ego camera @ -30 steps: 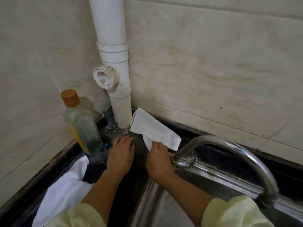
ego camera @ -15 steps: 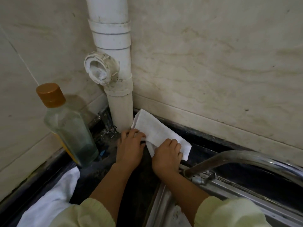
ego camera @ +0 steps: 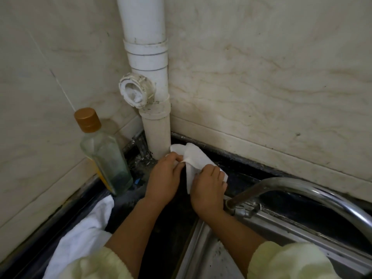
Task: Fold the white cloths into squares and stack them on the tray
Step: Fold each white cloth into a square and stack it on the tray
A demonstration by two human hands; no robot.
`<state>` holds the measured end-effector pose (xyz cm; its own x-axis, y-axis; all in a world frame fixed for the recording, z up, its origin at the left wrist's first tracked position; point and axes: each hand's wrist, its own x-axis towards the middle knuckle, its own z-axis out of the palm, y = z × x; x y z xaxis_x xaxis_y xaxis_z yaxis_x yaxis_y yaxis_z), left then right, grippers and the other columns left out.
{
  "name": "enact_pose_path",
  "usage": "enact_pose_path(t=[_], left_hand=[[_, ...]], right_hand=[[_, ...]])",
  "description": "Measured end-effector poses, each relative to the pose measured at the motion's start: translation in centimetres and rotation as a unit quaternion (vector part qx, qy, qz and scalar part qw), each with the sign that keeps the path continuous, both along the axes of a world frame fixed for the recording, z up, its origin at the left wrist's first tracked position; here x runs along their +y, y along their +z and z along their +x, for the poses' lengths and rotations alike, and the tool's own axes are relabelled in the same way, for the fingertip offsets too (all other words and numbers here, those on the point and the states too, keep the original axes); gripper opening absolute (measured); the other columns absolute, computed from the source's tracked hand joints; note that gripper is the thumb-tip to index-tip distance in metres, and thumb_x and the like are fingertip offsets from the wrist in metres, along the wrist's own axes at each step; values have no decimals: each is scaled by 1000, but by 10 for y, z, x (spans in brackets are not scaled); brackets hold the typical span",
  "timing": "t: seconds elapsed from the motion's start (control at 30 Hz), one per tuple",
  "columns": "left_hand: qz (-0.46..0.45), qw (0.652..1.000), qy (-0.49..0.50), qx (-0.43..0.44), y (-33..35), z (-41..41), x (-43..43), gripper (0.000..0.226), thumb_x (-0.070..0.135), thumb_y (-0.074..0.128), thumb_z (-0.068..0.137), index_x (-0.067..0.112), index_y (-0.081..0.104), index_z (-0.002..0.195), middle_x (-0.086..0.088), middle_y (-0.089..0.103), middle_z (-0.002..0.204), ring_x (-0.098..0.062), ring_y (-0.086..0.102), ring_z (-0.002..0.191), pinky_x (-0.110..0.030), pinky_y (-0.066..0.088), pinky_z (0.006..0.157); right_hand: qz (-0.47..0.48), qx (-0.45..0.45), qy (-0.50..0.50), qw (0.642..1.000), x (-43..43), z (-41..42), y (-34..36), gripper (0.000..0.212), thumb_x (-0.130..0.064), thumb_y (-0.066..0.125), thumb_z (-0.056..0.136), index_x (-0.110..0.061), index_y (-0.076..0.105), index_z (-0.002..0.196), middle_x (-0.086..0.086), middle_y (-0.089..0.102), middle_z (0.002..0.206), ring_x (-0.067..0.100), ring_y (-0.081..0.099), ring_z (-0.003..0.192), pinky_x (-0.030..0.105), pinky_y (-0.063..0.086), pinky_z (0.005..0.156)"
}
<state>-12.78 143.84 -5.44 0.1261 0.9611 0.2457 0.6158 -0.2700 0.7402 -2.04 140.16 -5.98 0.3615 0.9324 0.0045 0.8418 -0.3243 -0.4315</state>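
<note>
- Whereas a second ago the left hand (ego camera: pixel 165 178) lay flat on the counter (ego camera: pixel 167 222) beside the white cloth (ego camera: pixel 196 157), it now pinches the cloth's left edge between thumb and curled fingers, with that edge lifted off the surface
- Right hand (ego camera: pixel 207 188): it has moved from the cloth's near edge onto its right end, where bent fingers grip it; the thumb is mostly hidden
- Cloth: formerly a long flat strip, now shorter and rumpled, lying in the far corner against the foot of the drain pipe (ego camera: pixel 147 57)
- Judgement: a fold is under way, with the left portion apparently being drawn over toward the right; it is not yet a square
- Tray: none in view (stacking cannot be assessed from here)
- Second cloth (ego camera: pixel 86 234): lies loose and unfolded on the counter at near left, presumably still to be done
- Surface: dark counter, specked with grime around the pipe foot; a steel sink (ego camera: pixel 201 254) sits at near right, and its tap (ego camera: pixel 302 190) arches across on the right
- Room: a glass bottle (ego camera: pixel 106 158) with a gold cap stands left of the hands, close to the wall; pale veined wall tiles (ego camera: pixel 261 77), stained, meet in the corner behind the pipe
</note>
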Motion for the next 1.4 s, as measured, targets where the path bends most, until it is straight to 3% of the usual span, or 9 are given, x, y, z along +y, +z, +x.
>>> enact_pose_path(t=[0.2,0.3,0.4,0.73,0.87,0.93,1.13,1.27,1.4], left_hand=[[35,999,-27,-25,62,-5,-41,7,19,57,95,14,61,95,4,66,91,-8,60,82,-15,46,70],[36,997,-5,-73,91,-3,-76,5,19,62,91,23,60,90,17,61,85,5,58,79,-3,44,70],[15,992,-7,-127,112,-1,-110,18,17,65,89,30,57,79,17,62,82,4,60,79,-7,46,70],[-92,973,-126,-171,152,30,-211,17,21,63,74,5,59,70,-5,57,65,-7,49,61,-16,41,60],[-159,953,-170,-193,154,72,-257,11,21,67,69,19,61,60,8,56,57,-3,49,56,-15,40,58],[-178,944,-199,-191,155,97,-277,13,18,70,71,18,61,61,6,55,58,-3,49,56,-15,40,57],[-234,908,-314,-150,163,182,-340,21,4,69,83,13,61,65,6,56,58,-6,49,56,-16,41,56],[-243,885,-379,-117,166,249,-392,15,9,73,80,11,65,68,-3,59,65,-11,52,61,-22,42,59],[-263,858,-433,-84,166,321,-456,12,10,72,83,11,65,73,-2,62,64,-9,55,57,-20,43,53]], right_hand=[[70,211,17,975,-35,-3,42,13,-31,42,100,-19,38,95,7,49,106,29,53,93,46,47,81],[90,267,48,958,-65,-2,63,13,-28,44,100,-18,38,94,7,50,96,20,52,80,32,46,64],[95,308,80,943,-99,3,83,10,-19,50,99,-14,41,99,5,54,90,11,53,73,20,44,58],[27,267,95,959,-245,73,129,36,-10,61,88,-21,43,118,-1,57,79,11,56,72,30,49,68],[0,174,86,981,-300,130,136,6,-15,59,88,-20,61,88,-8,54,73,7,50,67,23,39,61],[-9,152,81,985,-326,160,142,10,-15,60,86,-20,67,81,-9,57,70,8,54,67,20,38,59],[8,184,-26,983,-418,252,156,9,-10,62,81,-6,66,75,6,62,74,19,59,74,39,50,72],[33,237,-120,964,-494,314,157,17,-11,60,80,4,59,75,20,62,81,26,53,69,33,41,64],[56,259,-205,942,-580,370,161,16,-13,57,81,2,59,76,13,61,77,18,53,70,32,40,64]])
